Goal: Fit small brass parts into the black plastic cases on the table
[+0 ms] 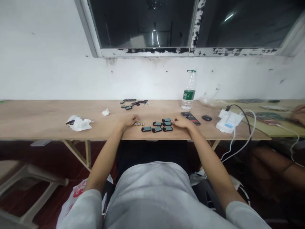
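My left hand rests on the wooden table with its fingers curled, right beside a short row of small pale pieces. My right hand lies curled at the right end of a cluster of several small black devices with teal faces. Whether either hand pinches anything is too small to see. Both forearms reach forward from my grey-sleeved body.
More dark parts lie at the table's back. A water bottle, a phone, a black oval thing, crumpled tissues and a white charger pack with cables surround me. Another person's hand is far right.
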`<action>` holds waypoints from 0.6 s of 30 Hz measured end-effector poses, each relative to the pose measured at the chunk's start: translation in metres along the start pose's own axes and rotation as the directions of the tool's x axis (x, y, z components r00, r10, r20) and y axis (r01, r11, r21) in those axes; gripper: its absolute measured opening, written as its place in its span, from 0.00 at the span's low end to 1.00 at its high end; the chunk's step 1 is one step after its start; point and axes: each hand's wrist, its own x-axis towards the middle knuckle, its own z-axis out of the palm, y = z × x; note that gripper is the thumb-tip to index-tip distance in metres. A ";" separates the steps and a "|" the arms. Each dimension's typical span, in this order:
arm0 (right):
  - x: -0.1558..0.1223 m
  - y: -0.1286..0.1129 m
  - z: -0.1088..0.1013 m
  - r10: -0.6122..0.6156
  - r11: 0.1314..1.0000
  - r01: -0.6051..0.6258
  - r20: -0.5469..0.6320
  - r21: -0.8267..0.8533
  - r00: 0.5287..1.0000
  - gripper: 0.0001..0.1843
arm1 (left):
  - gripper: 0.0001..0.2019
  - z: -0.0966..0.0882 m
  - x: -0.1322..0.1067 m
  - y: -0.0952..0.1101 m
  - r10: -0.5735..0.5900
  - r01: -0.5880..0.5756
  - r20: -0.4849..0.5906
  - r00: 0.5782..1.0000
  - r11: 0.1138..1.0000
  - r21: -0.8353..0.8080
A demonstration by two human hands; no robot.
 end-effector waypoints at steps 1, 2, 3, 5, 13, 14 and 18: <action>0.000 0.000 0.000 -0.003 1.000 0.003 -0.005 0.003 1.000 0.15 | 0.17 0.000 0.000 0.000 0.001 -0.001 -0.001 1.000 1.000 -0.001; 0.001 0.001 0.001 -0.001 1.000 0.001 -0.010 0.004 1.000 0.15 | 0.16 0.000 0.000 0.000 0.001 -0.001 -0.001 1.000 1.000 -0.002; 0.001 0.001 0.001 0.002 1.000 -0.002 -0.015 0.005 1.000 0.15 | 0.16 0.000 0.000 0.000 0.000 0.000 -0.003 1.000 1.000 -0.004; 0.004 0.004 0.003 -0.013 1.000 0.013 -0.041 0.020 0.999 0.12 | 0.15 0.000 0.000 0.001 -0.008 0.008 -0.009 1.000 1.000 -0.005; 0.014 0.013 0.011 -0.338 0.925 0.370 -0.264 0.082 0.903 0.21 | 0.16 -0.006 -0.002 0.008 -0.005 0.005 -0.004 1.000 1.000 -0.001; 0.014 0.013 0.011 -0.350 0.923 0.376 -0.228 0.081 0.909 0.21 | 0.16 -0.009 -0.004 0.007 0.004 -0.004 -0.001 1.000 1.000 -0.003; 0.012 0.011 0.010 -0.212 0.972 0.224 -0.140 0.075 0.967 0.17 | 0.21 -0.030 -0.014 0.006 0.019 -0.019 0.013 1.000 1.000 0.004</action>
